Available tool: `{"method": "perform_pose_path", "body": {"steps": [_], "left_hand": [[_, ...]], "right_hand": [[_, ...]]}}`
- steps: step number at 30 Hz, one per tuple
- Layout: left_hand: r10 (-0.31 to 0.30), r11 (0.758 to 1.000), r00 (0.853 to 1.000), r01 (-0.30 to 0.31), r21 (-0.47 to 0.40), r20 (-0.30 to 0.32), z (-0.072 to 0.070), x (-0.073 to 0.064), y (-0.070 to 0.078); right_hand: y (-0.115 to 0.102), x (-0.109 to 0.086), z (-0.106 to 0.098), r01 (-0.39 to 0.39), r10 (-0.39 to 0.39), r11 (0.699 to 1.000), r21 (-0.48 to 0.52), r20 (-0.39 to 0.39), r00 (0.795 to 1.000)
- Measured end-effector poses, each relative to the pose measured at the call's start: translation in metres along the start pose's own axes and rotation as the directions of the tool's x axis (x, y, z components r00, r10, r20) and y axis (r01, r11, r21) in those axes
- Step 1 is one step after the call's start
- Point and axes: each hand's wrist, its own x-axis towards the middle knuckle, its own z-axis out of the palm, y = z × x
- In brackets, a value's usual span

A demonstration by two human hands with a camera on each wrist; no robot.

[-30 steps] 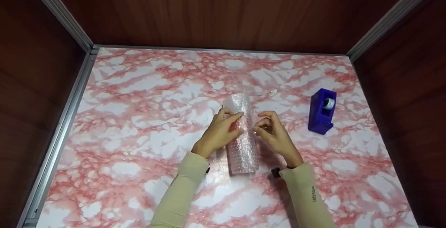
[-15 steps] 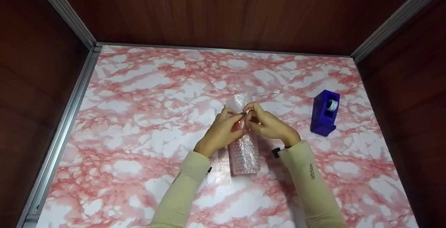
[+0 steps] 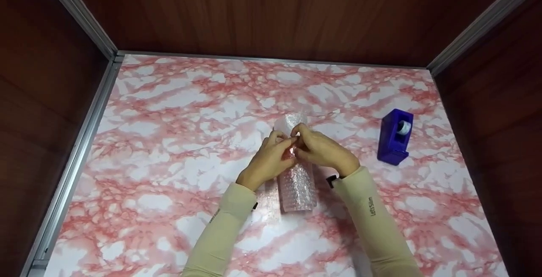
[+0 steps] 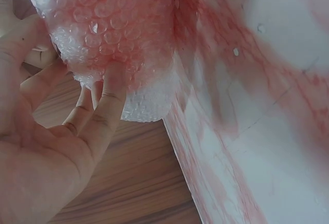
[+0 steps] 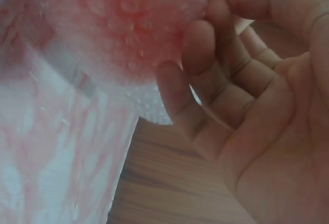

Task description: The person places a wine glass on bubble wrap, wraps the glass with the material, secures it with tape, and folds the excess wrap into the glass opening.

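Observation:
A roll of clear bubble wrap [image 3: 298,188] lies lengthwise on the table, pinkish in both wrist views. My left hand [image 3: 267,162] holds its left side, with the thumb over the top and fingertips against the bubbles [image 4: 110,23]. From the right, my right hand [image 3: 325,150] reaches over the roll, its fingers curled and the tips meeting the left hand's. Between the right fingertips seems to be a small piece of clear tape, mostly hidden by the fingers. In the right wrist view several of this hand's fingers [image 5: 198,47] touch the wrap's edge.
A blue tape dispenser [image 3: 394,137] with a roll of tape stands to the right of the hands. The table [image 3: 169,141] has a red-and-white marbled top. Dark wood panels [image 3: 271,14] with metal rails enclose its back and sides.
My right hand has moved left, from beside the bubble wrap onto its top, until its fingertips meet the left hand's. My left hand keeps its place on the roll.

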Motion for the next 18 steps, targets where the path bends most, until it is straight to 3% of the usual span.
{"method": "perform_pose_path", "body": {"steps": [7, 9, 12, 15, 18], "left_hand": [[0.004, 1.000, 1.000, -0.004, 0.024, -0.007, 0.000, 0.000, 0.001], [0.010, 1.000, 1.000, -0.010, 0.023, -0.012, 0.000, 0.000, 0.001], [0.009, 1.000, 1.000, -0.009, -0.006, -0.017, 0.000, -0.001, -0.001], [0.008, 1.000, 1.000, -0.009, -0.029, -0.024, 0.000, -0.002, -0.005], [0.018, 0.999, 0.999, -0.020, -0.040, -0.036, 0.000, -0.004, -0.009]], "right_hand": [[-0.003, 0.001, 0.001, -0.109, 0.106, 0.990, -0.087, -0.048, 0.993], [-0.001, -0.002, -0.001, -0.199, 0.195, 0.976, -0.087, -0.060, 0.979], [0.007, -0.006, -0.001, -0.375, 0.372, 0.927, -0.033, -0.067, 0.926], [0.019, -0.011, 0.005, -0.541, 0.544, 0.839, 0.063, -0.059, 0.837], [0.028, -0.014, 0.015, -0.603, 0.616, 0.782, 0.157, -0.043, 0.787]]}}
